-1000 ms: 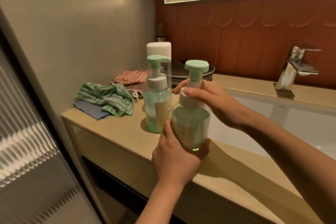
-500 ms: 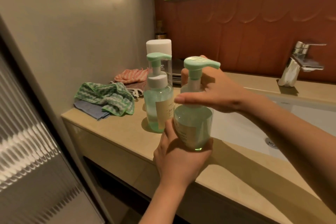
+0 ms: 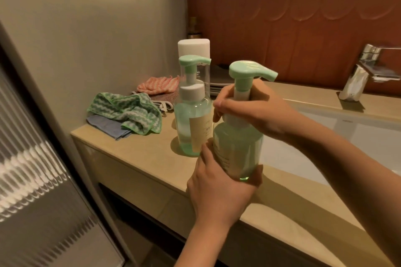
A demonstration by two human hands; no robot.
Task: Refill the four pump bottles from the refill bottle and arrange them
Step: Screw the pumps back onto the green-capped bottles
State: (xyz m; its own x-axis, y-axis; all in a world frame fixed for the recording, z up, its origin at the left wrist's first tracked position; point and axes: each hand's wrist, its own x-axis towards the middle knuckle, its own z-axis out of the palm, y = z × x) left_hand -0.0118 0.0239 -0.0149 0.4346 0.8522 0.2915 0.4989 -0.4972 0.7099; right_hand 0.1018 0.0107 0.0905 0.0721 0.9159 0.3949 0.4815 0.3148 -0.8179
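Far left of the hands, a green zigzag cloth [image 3: 128, 112] lies on the desk [image 3: 141, 151], on top of a blue cloth [image 3: 104, 124]. Just left of the hands, one pump bottle [image 3: 193, 119] stands upright on the desk with pale green liquid inside. Behind it stands a white-capped bottle [image 3: 193, 49]. The left hand [image 3: 219, 193] grips the lower body of a second pump bottle [image 3: 237, 147] from the near side, with the fingers wrapped under its base. The right hand [image 3: 256, 110] is curled round the white collar of this bottle, under the green pump head, whose nozzle points right. Well right of the hands, a faucet [image 3: 364, 71] stands beside the sink [image 3: 347, 128].
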